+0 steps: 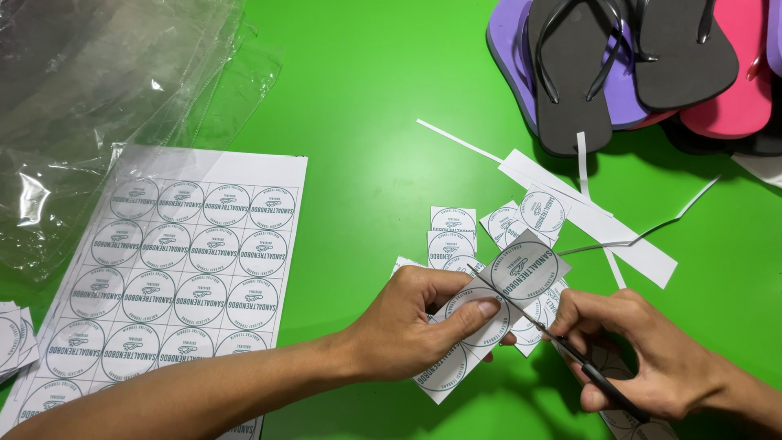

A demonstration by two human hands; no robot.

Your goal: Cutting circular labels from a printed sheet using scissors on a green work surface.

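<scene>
My left hand [423,322] pinches a paper strip of round printed labels [521,273] above the green table. The strip runs from lower left to upper right. My right hand [643,350] grips black-handled scissors [538,322], whose blades cross the strip between two labels. Several cut square labels [453,232] lie loose just beyond my hands.
A full sheet of round labels [179,269] lies at the left, with clear plastic bags [90,106] behind it. White paper offcuts [603,224] lie at the right. Flip-flops in black, purple and pink [635,57] are stacked at the far right. More cut labels [12,334] sit at the left edge.
</scene>
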